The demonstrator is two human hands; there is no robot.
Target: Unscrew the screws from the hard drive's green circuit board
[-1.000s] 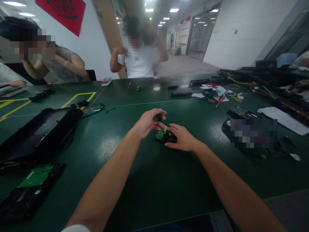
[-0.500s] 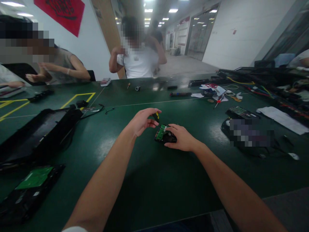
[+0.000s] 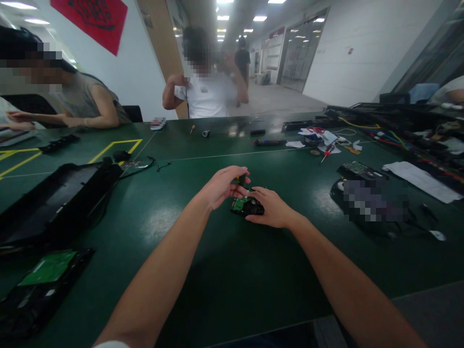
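Observation:
A small black device with a green circuit board (image 3: 243, 205) lies on the green table (image 3: 232, 270) in front of me. My right hand (image 3: 272, 209) rests on its right side and holds it down with curled fingers. My left hand (image 3: 222, 185) is pinched around a small screwdriver with a dark and yellow handle (image 3: 239, 180), held just above the board's far edge. The tool's tip is hidden behind my fingers.
A large black casing (image 3: 58, 203) and a black unit with a green board (image 3: 43, 280) lie at the left. Black parts, white paper (image 3: 420, 180), cables and tools sit at the right. Screwdrivers lie at the far edge. Two people sit or stand across the table.
My left hand rose slightly from the board, then came back down to it with the screwdriver. My right hand stayed on the device. The person at the left leaned back.

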